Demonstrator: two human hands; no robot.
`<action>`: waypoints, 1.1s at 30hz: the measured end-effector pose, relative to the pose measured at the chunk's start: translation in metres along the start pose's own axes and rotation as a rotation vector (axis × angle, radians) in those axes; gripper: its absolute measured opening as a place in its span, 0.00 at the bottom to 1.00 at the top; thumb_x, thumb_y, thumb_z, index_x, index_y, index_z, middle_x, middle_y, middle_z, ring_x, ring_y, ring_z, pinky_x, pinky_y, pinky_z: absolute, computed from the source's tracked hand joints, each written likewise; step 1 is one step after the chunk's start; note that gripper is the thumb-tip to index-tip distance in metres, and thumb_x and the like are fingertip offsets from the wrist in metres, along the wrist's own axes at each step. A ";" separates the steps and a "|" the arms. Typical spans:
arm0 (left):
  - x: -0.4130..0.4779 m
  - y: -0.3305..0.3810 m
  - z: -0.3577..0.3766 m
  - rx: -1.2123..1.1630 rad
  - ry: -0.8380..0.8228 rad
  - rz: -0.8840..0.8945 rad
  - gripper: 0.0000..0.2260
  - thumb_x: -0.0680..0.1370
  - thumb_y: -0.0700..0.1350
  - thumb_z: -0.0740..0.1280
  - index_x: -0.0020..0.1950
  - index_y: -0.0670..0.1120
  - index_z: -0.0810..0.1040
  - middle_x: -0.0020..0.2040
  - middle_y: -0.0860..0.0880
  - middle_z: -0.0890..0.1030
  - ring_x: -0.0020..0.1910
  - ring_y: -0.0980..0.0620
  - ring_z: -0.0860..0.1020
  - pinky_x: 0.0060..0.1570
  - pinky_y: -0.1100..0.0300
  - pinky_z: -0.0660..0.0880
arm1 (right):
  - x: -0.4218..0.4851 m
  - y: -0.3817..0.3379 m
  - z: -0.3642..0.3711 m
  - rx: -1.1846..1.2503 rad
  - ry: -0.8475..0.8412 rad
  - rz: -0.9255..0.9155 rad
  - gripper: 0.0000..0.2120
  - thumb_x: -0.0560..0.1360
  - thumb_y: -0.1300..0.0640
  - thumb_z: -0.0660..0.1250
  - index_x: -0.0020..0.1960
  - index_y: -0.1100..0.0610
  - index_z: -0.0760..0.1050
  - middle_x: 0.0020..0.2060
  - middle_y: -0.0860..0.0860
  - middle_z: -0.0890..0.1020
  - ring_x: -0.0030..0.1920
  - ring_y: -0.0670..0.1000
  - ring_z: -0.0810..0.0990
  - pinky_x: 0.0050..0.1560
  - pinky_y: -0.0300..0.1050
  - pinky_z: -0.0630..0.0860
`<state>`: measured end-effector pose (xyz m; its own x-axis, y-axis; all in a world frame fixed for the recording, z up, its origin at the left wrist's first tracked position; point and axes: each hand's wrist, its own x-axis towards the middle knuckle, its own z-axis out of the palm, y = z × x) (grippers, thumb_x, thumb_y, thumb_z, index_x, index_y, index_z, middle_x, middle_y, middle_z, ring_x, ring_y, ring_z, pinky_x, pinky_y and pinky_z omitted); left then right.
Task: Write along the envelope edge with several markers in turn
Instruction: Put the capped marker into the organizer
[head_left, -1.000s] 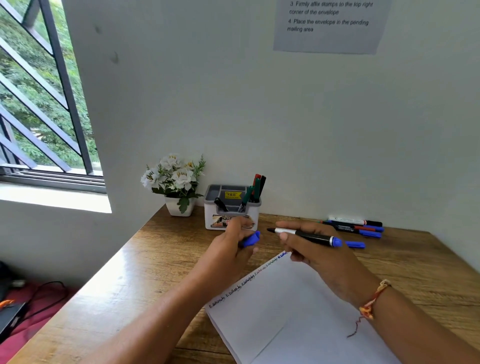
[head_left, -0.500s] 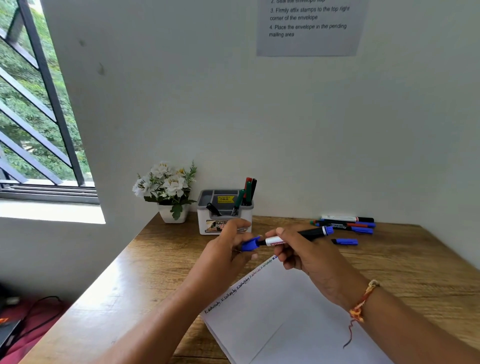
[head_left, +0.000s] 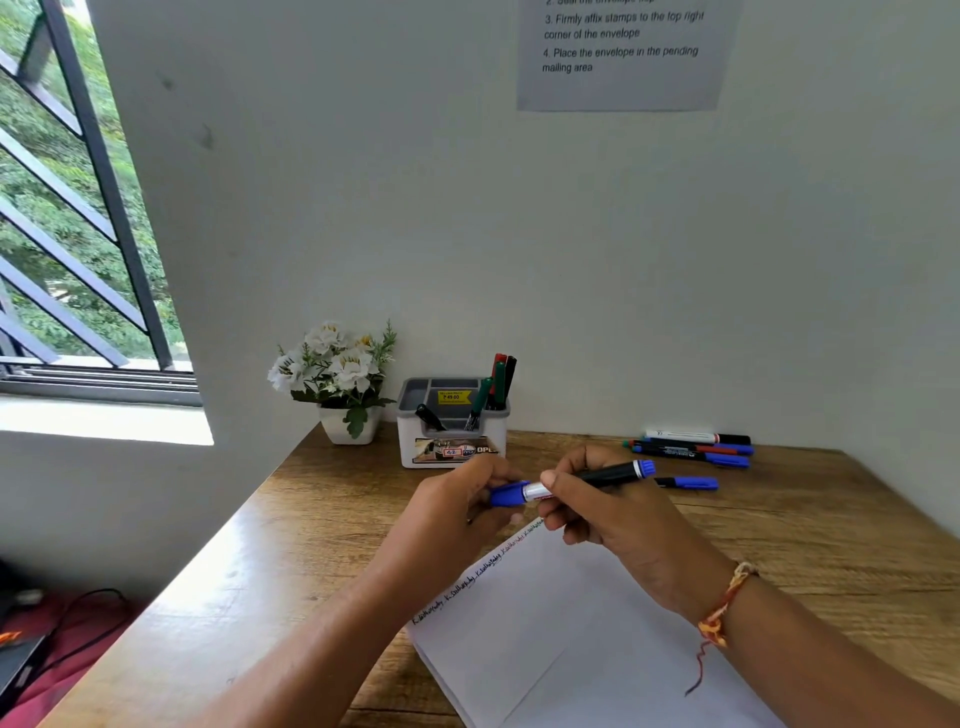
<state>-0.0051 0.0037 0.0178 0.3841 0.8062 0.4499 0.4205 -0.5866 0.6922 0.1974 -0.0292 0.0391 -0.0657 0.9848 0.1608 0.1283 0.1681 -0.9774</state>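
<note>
the wooden desk carried a white envelope lying flat, with handwriting along its left edge. above it the right hand curled its fingers round a black marker, and the left hand pinched the blue cap in its fingers at the marker's white end.

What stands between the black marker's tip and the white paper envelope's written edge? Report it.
The blue plastic cap, gripped by the left hand, covers the tip. The right hand holds the black marker above the white paper envelope; nothing else visible intervenes.
</note>
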 end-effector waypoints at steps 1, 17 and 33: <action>0.000 0.000 0.000 -0.025 -0.002 -0.009 0.13 0.76 0.40 0.74 0.58 0.52 0.80 0.49 0.56 0.84 0.49 0.61 0.82 0.51 0.66 0.79 | -0.001 0.000 0.000 0.009 -0.005 -0.003 0.10 0.78 0.54 0.71 0.50 0.62 0.79 0.39 0.57 0.87 0.39 0.51 0.86 0.37 0.41 0.81; 0.005 -0.003 -0.003 -0.299 -0.057 -0.059 0.13 0.75 0.38 0.74 0.54 0.54 0.85 0.49 0.52 0.86 0.50 0.49 0.85 0.52 0.54 0.83 | -0.006 -0.005 0.001 0.128 -0.027 -0.106 0.12 0.71 0.50 0.76 0.46 0.59 0.83 0.38 0.59 0.87 0.37 0.51 0.84 0.37 0.40 0.80; 0.006 -0.008 -0.010 -0.178 0.144 -0.024 0.16 0.73 0.40 0.77 0.52 0.60 0.82 0.48 0.56 0.85 0.46 0.52 0.83 0.49 0.56 0.82 | 0.001 -0.009 -0.014 0.069 -0.241 -0.079 0.23 0.71 0.37 0.74 0.60 0.49 0.84 0.54 0.56 0.87 0.54 0.54 0.86 0.52 0.47 0.82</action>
<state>-0.0139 0.0145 0.0204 0.2492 0.8300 0.4990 0.2719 -0.5545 0.7865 0.2100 -0.0292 0.0501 -0.3077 0.9286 0.2073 0.0466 0.2323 -0.9715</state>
